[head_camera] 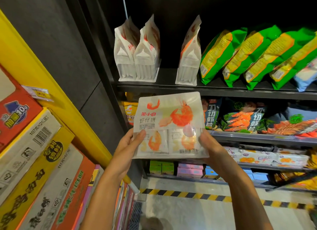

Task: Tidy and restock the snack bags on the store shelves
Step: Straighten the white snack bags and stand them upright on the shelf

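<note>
A white shrimp-cracker bag (169,120) with an orange prawn print is held upright in front of the shelves, face toward me. My left hand (129,144) grips its lower left corner, thumb on the front. My right hand (208,144) grips its lower right corner the same way. On the upper black shelf (171,86) stand matching white bags edge-on: two together (137,58) at the left and one (188,58) apart to their right, with a gap between them.
Green and yellow chip bags (248,58) lean in a row right of the white bags. Dark shrimp-chip bags (243,118) fill the shelf below, with smaller packs and boxes lower down. Stacked cartons (34,152) and a yellow rack beam (51,92) stand at left. Hazard tape (205,196) marks the floor.
</note>
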The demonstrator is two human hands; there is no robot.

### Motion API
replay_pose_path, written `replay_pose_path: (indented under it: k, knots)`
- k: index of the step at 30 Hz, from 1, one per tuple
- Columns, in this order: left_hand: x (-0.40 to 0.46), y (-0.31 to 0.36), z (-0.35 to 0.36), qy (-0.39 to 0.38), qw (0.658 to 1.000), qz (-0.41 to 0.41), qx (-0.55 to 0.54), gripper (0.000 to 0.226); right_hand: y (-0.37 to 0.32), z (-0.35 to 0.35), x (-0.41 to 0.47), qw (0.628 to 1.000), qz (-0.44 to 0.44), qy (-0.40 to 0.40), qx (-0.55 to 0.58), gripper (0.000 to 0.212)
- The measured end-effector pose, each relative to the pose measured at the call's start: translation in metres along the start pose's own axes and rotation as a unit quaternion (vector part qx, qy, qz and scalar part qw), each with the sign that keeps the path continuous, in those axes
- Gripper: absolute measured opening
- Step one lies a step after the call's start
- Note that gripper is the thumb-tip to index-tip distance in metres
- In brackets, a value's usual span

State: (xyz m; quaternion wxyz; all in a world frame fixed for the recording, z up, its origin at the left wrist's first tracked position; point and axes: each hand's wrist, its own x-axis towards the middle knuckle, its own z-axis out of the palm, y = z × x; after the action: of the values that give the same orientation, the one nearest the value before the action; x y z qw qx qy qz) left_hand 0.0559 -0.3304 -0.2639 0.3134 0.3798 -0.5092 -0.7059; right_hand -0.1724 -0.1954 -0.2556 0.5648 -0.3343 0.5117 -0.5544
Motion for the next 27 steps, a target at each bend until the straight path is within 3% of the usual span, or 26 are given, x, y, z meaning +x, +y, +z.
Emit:
replay_pose_path:
  k: [3, 8, 13, 21, 23, 25, 27]
  knots:
    - [-0.002, 0.000, 0.002, -0.020, 0.998, -0.054, 0.030, 0.034, 0.001, -0.002, -0.002, 0.999, 0.014, 0.018, -0.026, 0.056]
    - [-0.005, 0.002, -0.005, -0.120, 0.977, -0.165, 0.064, 0.047, 0.015, -0.011, 0.007, 0.982, 0.140, 0.084, 0.097, 0.051]
    - [0.003, -0.003, -0.010, -0.141, 0.965, -0.201, 0.092, 0.041, 0.031, -0.013, 0.013, 0.964, 0.176, 0.102, 0.173, 0.046]
    - [0.004, -0.008, -0.013, -0.122, 0.968, -0.208, 0.069, 0.047, 0.034, -0.015, 0.014, 0.969, 0.174, 0.089, 0.150, 0.047]
    - [0.005, -0.007, -0.013, -0.094, 0.977, -0.180, 0.062, 0.053, 0.030, -0.018, 0.011, 0.977, 0.154, 0.052, 0.139, 0.060]
    - [0.006, -0.003, -0.013, -0.060, 0.988, -0.139, 0.044, 0.061, 0.025, -0.021, 0.008, 0.988, 0.121, 0.004, 0.093, 0.092]
    - [0.004, 0.005, -0.013, -0.054, 0.993, -0.101, 0.038, 0.065, 0.022, -0.025, 0.008, 0.995, 0.085, -0.011, 0.054, 0.100]
